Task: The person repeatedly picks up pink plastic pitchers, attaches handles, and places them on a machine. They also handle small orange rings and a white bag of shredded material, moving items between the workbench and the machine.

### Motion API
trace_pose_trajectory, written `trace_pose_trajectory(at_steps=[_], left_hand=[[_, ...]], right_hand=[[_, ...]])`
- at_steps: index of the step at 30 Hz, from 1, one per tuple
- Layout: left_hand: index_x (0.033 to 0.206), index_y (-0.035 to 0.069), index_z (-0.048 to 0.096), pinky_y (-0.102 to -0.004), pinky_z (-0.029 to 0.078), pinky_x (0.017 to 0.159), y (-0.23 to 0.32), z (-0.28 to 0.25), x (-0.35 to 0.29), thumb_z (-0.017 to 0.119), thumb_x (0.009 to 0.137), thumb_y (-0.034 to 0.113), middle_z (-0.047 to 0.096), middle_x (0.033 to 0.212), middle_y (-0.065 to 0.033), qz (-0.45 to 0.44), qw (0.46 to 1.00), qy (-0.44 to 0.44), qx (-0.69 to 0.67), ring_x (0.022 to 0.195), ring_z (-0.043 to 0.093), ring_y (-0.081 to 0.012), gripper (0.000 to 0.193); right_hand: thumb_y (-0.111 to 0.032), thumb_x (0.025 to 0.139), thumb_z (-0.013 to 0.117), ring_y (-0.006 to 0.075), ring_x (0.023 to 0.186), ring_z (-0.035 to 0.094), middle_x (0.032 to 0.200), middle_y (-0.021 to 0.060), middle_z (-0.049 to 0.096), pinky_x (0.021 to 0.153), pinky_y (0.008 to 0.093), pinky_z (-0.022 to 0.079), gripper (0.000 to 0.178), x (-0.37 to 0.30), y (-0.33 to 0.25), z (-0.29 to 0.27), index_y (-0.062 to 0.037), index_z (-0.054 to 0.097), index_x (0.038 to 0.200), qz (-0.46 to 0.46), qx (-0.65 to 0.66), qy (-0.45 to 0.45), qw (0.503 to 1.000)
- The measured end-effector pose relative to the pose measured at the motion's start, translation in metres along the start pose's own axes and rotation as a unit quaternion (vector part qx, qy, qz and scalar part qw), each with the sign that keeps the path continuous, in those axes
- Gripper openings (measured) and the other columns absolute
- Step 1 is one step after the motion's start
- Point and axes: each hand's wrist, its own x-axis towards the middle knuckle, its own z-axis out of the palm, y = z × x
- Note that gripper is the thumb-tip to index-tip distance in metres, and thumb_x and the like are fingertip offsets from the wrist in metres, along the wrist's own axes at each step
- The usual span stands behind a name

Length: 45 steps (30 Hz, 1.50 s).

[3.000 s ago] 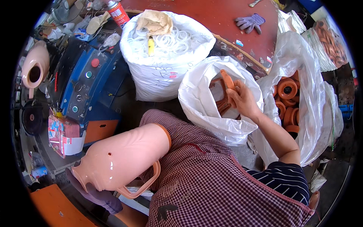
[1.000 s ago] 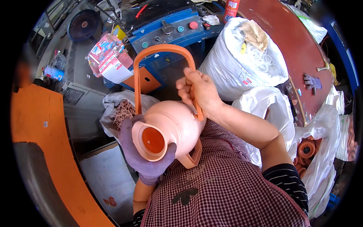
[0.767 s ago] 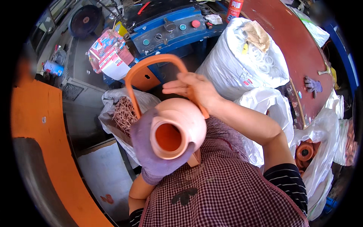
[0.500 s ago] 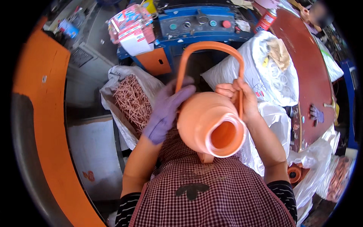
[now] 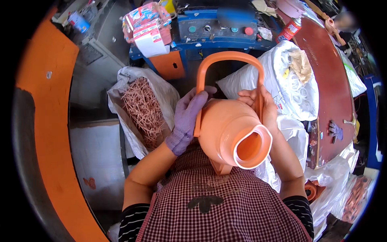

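Observation:
An orange plastic jug body (image 5: 221, 125) with a wide wavy-edged mouth lies tilted before my apron, its opening toward me and to the right. Over its far side arches a darker orange carrying handle (image 5: 229, 55). My left hand (image 5: 188, 115), in a purple glove, is closed round the handle's left arm, whose end shows beside the jug's wall. On the other side my bare right hand (image 5: 268, 111) grips the right arm, with fingers curled behind it. That arm's lower end is hidden by the jug and hand. An orange block-like projection (image 5: 221, 167) sticks out under the jug.
A white sack (image 5: 171, 90) of thin pink sticks stands at left. At right, another white sack (image 5: 238, 78) holds clear rings. Ahead is a blue control panel (image 5: 219, 30) with buttons. A red-brown table (image 5: 322, 72) carries a spray can (image 5: 289, 30) and a glove (image 5: 335, 131). Another person (image 5: 343, 38) is at far right.
The jug and handle have shifted slightly right in view. My left hand has moved down along the handle's left arm, and that arm's end now shows outside the jug's wall.

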Motion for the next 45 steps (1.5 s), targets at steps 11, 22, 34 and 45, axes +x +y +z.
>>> trace_pose_trajectory(at_steps=[11, 22, 34, 45], left_hand=[[0.114, -0.004, 0.056, -0.0411, 0.044, 0.099, 0.076, 0.048, 0.021, 0.030, 0.101, 0.047, 0.062, 0.111, -0.0162, 0.184, 0.945, -0.193, -0.190, 0.111, 0.058, -0.0291, 0.059], [0.114, -0.001, 0.062, -0.0289, 0.045, 0.095, -0.001, 0.074, 0.088, 0.059, 0.091, 0.007, 0.061, 0.118, -0.0085, 0.156, 0.924, -0.133, 0.323, 0.108, 0.056, -0.0171, 0.025], [0.107, -0.002, 0.065, -0.0270, 0.048, 0.089, -0.069, -0.036, 0.013, 0.062, 0.092, 0.018, 0.066, 0.107, -0.0076, -0.149, 0.959, 0.005, 0.241, 0.098, 0.060, -0.0147, 0.026], [0.119, -0.002, 0.060, -0.0259, 0.046, 0.087, -0.055, -0.088, -0.013, 0.059, 0.094, 0.021, 0.063, 0.109, -0.0041, -0.070, 0.964, 0.134, 0.220, 0.099, 0.057, -0.0131, 0.033]], right_hand=[[-0.023, 0.088, 0.069, 0.0203, 0.082, 0.064, 0.097, 0.0096, 0.061, 0.068, 0.0326, 0.052, 0.031, -0.095, -0.030, -0.023, -0.0032, 0.059, 0.110, -0.244, -0.430, -0.144, 0.857], [-0.016, 0.097, 0.056, 0.0134, 0.060, 0.064, 0.071, 0.0087, 0.066, 0.052, 0.0295, 0.050, 0.019, -0.146, -0.186, -0.163, 0.0022, 0.054, 0.093, -0.485, -0.469, 0.400, 0.621], [-0.029, 0.094, 0.055, 0.0453, 0.082, 0.061, 0.084, 0.0287, 0.062, 0.072, 0.0501, 0.047, 0.032, -0.051, -0.333, -0.340, 0.0026, 0.054, 0.087, -0.377, -0.597, 0.558, 0.435], [0.001, 0.086, 0.057, 0.0278, 0.089, 0.064, 0.103, 0.0196, 0.061, 0.081, 0.0366, 0.051, 0.030, 0.174, -0.219, -0.180, 0.0013, 0.056, 0.116, -0.512, -0.569, 0.220, 0.605]])
